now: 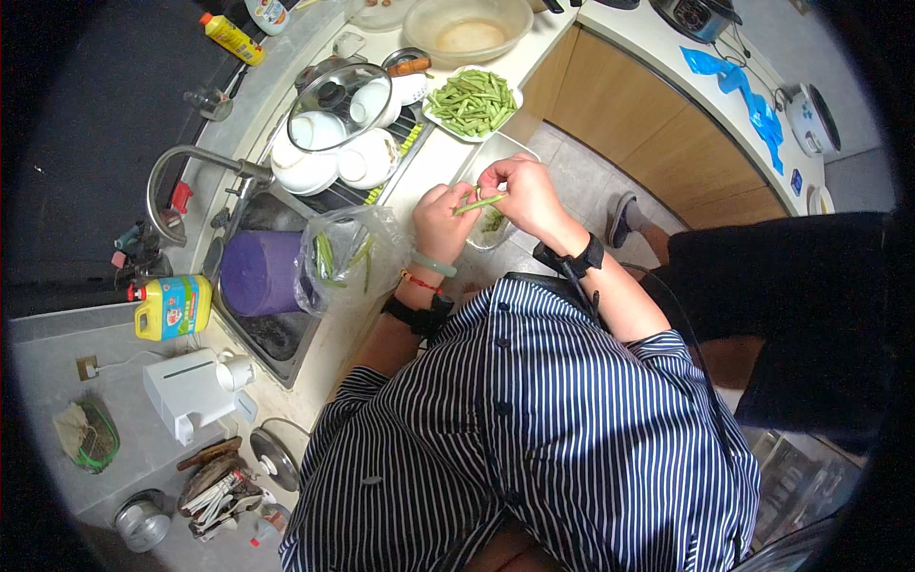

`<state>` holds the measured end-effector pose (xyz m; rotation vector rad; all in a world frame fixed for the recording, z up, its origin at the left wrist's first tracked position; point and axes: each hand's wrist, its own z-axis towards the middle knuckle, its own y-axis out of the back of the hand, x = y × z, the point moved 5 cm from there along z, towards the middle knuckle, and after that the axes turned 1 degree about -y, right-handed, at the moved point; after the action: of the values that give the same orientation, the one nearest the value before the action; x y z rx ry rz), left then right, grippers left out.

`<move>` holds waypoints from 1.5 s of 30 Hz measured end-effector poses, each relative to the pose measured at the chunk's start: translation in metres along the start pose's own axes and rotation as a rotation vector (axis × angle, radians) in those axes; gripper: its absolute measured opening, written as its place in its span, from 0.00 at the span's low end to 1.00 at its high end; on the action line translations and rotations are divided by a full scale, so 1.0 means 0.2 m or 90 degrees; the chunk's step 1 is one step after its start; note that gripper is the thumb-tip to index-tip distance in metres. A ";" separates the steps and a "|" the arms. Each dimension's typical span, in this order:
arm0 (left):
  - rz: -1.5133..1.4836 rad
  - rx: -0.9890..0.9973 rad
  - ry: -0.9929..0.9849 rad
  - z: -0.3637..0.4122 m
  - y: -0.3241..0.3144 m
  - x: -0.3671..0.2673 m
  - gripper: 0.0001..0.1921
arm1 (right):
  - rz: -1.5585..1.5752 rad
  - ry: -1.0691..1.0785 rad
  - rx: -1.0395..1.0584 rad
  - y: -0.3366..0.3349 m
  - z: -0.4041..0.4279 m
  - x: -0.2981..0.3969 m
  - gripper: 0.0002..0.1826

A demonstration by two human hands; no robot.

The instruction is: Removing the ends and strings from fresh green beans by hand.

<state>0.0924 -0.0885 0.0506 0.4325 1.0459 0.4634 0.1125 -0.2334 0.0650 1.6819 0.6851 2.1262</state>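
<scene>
My left hand [444, 220] and my right hand [525, 196] are close together, both gripping pieces of green bean [480, 204] between their fingertips. Below them, partly hidden by my hands, is a pale bin with a clear liner [490, 232] that has green scraps [493, 219] inside. A white dish heaped with cut green beans [473, 104] stands on the counter beyond my hands. To the left, a clear plastic bag [386, 239] with several long green beans [324, 255] lies at the sink's edge.
A purple tub [261, 273] sits in the steel sink [286, 350] under a curved faucet [193, 151]. White bowls [307, 161] and a glass lid [339, 107] fill the drying rack. A large plastic basin [468, 32] stands behind the dish. Another person's leg [654, 239] is at the right.
</scene>
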 end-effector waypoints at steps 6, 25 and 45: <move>-0.039 0.004 0.034 -0.02 -0.01 0.03 0.12 | 0.194 -0.165 0.060 -0.10 0.00 -0.15 0.07; -0.862 -0.172 0.503 -0.03 -0.05 0.36 0.08 | -0.042 -0.102 0.055 -0.32 -0.01 -0.55 0.08; 0.035 0.035 0.053 0.04 0.06 0.14 0.24 | -0.051 0.146 -0.064 0.00 -0.01 -0.11 0.04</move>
<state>0.1092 -0.0635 0.0398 0.4952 1.1321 0.5057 0.1168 -0.2454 0.0461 1.3493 0.6851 2.2775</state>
